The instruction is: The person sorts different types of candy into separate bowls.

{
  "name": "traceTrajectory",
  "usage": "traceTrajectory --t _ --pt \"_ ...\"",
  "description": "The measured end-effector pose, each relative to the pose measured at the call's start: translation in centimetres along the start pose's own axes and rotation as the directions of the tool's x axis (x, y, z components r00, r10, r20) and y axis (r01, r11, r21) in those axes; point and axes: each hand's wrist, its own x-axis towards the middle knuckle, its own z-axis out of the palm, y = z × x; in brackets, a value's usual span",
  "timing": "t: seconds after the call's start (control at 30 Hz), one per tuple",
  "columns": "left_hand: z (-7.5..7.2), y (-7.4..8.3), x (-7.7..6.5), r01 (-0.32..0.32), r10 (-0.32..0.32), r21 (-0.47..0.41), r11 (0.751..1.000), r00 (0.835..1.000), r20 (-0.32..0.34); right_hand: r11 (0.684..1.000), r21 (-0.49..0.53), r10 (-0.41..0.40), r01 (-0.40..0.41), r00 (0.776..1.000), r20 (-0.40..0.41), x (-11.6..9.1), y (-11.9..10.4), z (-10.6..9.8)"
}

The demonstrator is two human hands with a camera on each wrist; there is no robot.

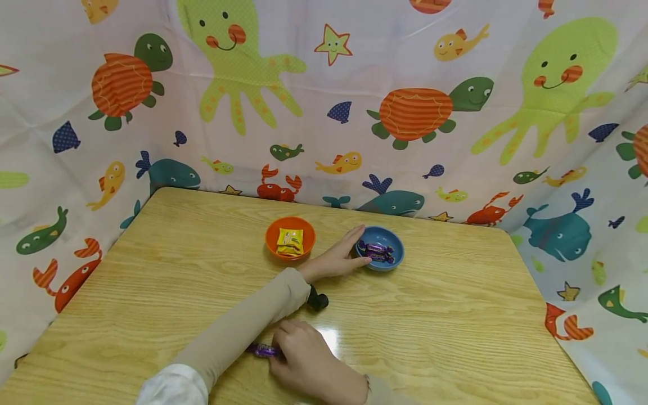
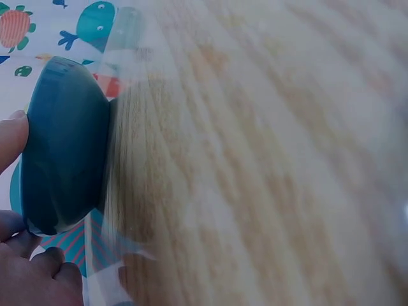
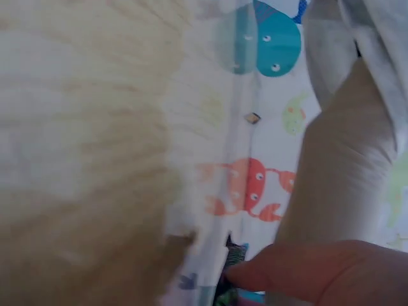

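On the far side of the table, my left hand point(image 1: 336, 260) holds the left side of a blue bowl point(image 1: 397, 256), thumb and fingers spread around its rim. In the left wrist view the bowl's outer wall point(image 2: 67, 146) shows between the thumb and the fingers. Purple-wrapped candies point(image 1: 378, 252) lie inside the bowl. Closer to me, my right hand point(image 1: 306, 357) pinches another purple-wrapped candy point(image 1: 264, 351) at its right end, low over the table. In the right wrist view that candy point(image 3: 231, 262) appears dark at the thumb tip.
An orange bowl point(image 1: 270, 247) with yellow-wrapped sweets point(image 1: 290, 241) stands left of the blue bowl, beside my left forearm. My left sleeve point(image 1: 243, 323) crosses the wooden table point(image 1: 455, 326) diagonally. A sea-animal curtain point(image 1: 324, 124) hangs behind and at the sides.
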Motion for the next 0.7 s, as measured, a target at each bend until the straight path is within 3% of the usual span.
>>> traceTrajectory --t 0.37,0.53,0.7 --pt "0.1 0.3 0.0 0.014 -0.014 -0.01 1.0 1.0 -0.003 0.996 0.092 -0.006 -0.01 0.986 0.169 -1.0 1.6 -4.6" --pt "0.1 0.1 0.1 0.009 -0.009 -0.012 1.0 1.0 -0.008 0.997 0.071 -0.031 0.018 0.981 0.193 -1.4 2.6 -6.9" --pt "0.1 0.0 0.2 0.01 -0.01 -0.008 1.0 1.0 -0.011 0.991 0.13 -0.011 -0.015 0.979 0.201 -1.7 3.4 -9.3"
